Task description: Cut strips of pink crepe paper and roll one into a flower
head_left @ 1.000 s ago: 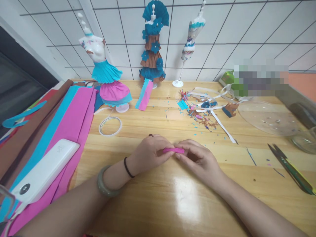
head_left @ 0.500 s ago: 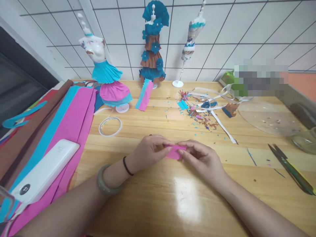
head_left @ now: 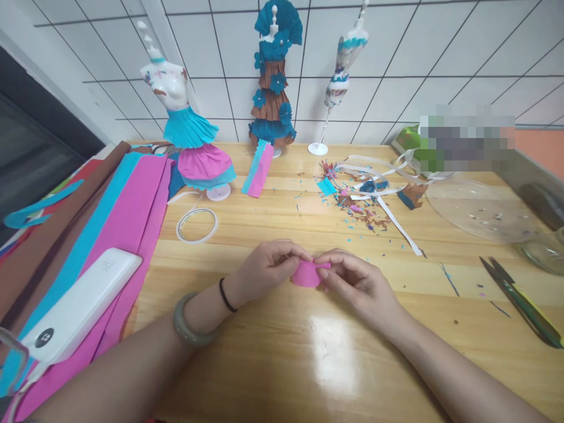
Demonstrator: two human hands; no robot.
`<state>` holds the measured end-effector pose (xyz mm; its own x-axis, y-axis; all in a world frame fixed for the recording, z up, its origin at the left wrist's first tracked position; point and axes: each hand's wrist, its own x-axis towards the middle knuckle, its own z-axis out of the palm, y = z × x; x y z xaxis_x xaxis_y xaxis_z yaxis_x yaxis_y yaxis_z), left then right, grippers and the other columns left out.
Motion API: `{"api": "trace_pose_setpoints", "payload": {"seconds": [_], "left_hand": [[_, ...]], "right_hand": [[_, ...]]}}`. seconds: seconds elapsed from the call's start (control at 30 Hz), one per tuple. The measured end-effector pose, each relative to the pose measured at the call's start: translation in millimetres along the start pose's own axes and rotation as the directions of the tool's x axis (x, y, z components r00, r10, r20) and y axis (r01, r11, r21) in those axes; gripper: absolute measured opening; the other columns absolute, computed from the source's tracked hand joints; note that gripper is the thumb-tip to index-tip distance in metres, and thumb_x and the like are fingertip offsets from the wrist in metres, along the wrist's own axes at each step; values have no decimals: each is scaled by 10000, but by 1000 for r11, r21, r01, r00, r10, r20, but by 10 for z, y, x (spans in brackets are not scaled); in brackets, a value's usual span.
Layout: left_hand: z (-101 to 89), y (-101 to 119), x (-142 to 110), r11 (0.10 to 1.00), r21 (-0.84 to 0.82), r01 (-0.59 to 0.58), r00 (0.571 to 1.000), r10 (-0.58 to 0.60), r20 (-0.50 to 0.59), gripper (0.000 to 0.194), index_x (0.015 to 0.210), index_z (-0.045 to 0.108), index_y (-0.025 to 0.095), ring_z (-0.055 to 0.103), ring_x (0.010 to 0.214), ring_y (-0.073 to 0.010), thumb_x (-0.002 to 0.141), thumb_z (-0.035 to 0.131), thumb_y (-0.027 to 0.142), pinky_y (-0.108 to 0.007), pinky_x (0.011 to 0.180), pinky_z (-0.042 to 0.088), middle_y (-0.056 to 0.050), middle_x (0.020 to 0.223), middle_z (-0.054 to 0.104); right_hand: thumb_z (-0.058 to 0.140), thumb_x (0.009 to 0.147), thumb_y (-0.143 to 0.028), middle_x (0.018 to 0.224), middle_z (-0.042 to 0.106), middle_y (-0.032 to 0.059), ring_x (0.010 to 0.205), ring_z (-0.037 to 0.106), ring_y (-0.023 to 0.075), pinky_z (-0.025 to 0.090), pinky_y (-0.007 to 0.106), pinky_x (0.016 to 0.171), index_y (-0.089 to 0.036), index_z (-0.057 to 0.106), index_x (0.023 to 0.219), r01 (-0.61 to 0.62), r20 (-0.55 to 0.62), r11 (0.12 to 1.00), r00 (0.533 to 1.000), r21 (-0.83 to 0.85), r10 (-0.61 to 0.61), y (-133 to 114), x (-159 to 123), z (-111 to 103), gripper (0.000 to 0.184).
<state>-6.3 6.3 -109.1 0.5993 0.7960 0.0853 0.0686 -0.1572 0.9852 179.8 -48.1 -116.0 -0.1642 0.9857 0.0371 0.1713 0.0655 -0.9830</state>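
Note:
A small piece of pink crepe paper [head_left: 305, 274] is pinched between both hands above the middle of the wooden table. My left hand [head_left: 269, 264] grips its left upper edge between thumb and fingers. At the right, my right hand [head_left: 352, 276] has thumb and forefinger closed on the other end, which looks gathered or folded. The paper's lower edge flares out between the hands. Beyond the left hand lies a roll of white tape [head_left: 197, 241]. A dress form [head_left: 198, 126] behind it wears a blue and pink paper skirt.
Scissors [head_left: 520, 302] lie at the right. Paper scraps [head_left: 363, 214] and white strips are scattered near the back. A clear plate [head_left: 467, 202] holds small beads. Crepe paper sheets [head_left: 132, 205] and a white power bank [head_left: 83, 305] cover the left side. More dress forms [head_left: 345, 70] stand behind.
The left fingers have shifted slightly left along the pink crepe paper. More of the paper shows now, its lower edge flared. The right hand has barely moved.

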Motion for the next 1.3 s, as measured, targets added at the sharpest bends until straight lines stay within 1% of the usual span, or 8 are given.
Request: {"api": "trace_pose_setpoints", "payload": {"seconds": [0.17,0.37,0.57,0.7,0.93,1.13,1.23,1.3], "left_hand": [[28,-20,-6,998,51,20,1000,-19,-14,173,899,639,119,568,732,-122,734,588,132,-232,664,464,-39,809,620],[27,-54,6,996,82,29,999,-27,-27,171,905,647,126,548,690,-102,743,590,130,-211,629,447,-29,785,621],[8,-40,7,980,197,-26,998,37,-51,184,902,659,132,518,663,-90,732,599,101,-201,601,423,-13,759,572],[-12,-44,6,965,260,-30,998,42,-39,207,943,666,151,509,647,-93,747,605,126,-206,592,413,-10,743,575],[-25,-68,21,982,190,-6,999,13,-36,194,939,681,146,515,625,-93,763,614,195,-196,556,405,-14,716,610],[-43,-30,24,995,88,34,999,-34,-4,168,867,698,135,567,674,-116,768,617,244,-211,597,443,-44,756,654],[-56,-4,26,996,83,19,999,-21,26,175,871,695,139,569,685,-119,781,604,257,-218,609,452,-51,768,648],[-55,9,27,991,132,-19,999,15,28,186,893,686,137,564,700,-122,773,613,258,-226,624,455,-57,798,634]], "right_hand": [[616,773,-281,742,600,29,576,547,116,462,255,544,-185,604,938,-36,-45,999,998,-12,35,62,-6,18,191],[607,774,-293,602,563,0,524,527,115,440,249,514,-165,602,943,-49,-55,999,997,-14,48,36,9,23,212],[608,771,-286,623,532,-1,530,491,105,416,242,502,-166,631,932,-13,-107,995,994,-97,2,43,17,22,202],[625,762,-286,636,536,0,527,463,97,398,231,488,-172,642,923,-12,-128,992,992,-126,-4,55,15,15,198],[622,763,-344,653,573,16,543,497,112,420,241,505,-174,650,903,-29,-123,990,992,-135,12,36,22,-7,221],[601,783,-366,647,587,16,539,532,122,440,253,518,-170,633,895,-64,-54,995,997,-83,60,-12,29,-35,228],[598,787,-353,731,606,38,615,557,140,465,269,568,-178,630,880,-42,-27,996,999,-81,40,-19,33,-40,201],[601,788,-332,833,619,62,705,575,160,478,285,622,-186,631,864,-5,-27,996,1000,-89,2,-13,33,-36,167]]}}
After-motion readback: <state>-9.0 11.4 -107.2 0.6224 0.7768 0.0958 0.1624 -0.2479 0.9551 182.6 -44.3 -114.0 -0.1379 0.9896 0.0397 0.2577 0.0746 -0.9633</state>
